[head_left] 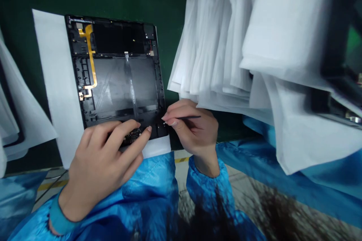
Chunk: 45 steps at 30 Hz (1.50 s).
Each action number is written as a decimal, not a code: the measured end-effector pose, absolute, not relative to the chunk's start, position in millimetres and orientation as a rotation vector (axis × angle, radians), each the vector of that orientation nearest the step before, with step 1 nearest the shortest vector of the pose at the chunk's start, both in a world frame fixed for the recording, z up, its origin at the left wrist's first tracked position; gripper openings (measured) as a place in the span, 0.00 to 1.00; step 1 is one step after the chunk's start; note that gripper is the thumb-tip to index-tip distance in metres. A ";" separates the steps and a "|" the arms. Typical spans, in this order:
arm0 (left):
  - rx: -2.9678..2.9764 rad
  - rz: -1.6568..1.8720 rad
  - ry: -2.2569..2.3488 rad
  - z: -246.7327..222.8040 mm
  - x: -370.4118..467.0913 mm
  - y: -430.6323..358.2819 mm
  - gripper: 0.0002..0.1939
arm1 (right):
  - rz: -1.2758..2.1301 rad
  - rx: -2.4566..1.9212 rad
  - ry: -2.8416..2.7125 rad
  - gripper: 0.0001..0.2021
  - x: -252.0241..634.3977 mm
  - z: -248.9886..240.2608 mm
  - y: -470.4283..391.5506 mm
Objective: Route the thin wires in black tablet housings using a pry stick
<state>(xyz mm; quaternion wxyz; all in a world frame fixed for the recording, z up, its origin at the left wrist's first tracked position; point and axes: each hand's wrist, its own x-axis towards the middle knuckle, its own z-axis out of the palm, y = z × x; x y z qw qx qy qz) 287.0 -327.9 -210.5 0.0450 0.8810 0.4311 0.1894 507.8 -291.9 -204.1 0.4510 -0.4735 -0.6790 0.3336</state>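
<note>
An opened tablet [113, 83] lies on a white sheet, its black interior facing up. A gold flex cable [92, 67] runs down its left side, and a narrow dark ribbon cable [131, 86] crosses the middle. My left hand [109, 152] rests over the near edge with fingers spread, its fingertips around a small circuit board [133, 135] that they partly cover. At the near right corner, my right hand [194, 128] pinches a thin dark stick-like tool [190, 117]; its exact kind is unclear. The pinching fingertips are at the tablet's right edge.
White sheets or sleeves [215, 41] stand packed in a row at the right. More white sheets [25, 120] with a dark-edged panel are at the left. The green work surface [169, 3] shows behind the tablet. Blue clothing [152, 180] is below the near edge.
</note>
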 end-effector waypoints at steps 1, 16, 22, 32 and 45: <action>2.686 0.580 1.312 -211.0 286.1 -328.2 0.23 | 0.831 -1.164 -1.678 0.07 507.6 -203.9 -291.7; 2.685 0.639 1.298 -210.1 287.7 -327.4 0.21 | 0.879 -1.106 -1.691 0.08 507.2 -204.8 -290.9; 2.677 0.653 1.299 -212.2 286.1 -327.8 0.20 | 0.891 -1.130 -1.694 0.08 506.9 -203.1 -291.3; 2.669 0.644 1.294 -213.1 286.7 -328.4 0.20 | 0.843 -1.121 -1.801 0.08 506.3 -203.8 -294.8; 2.625 0.738 1.163 -206.8 270.7 -331.0 0.15 | 0.938 -1.056 -1.669 0.07 508.8 -202.6 -294.9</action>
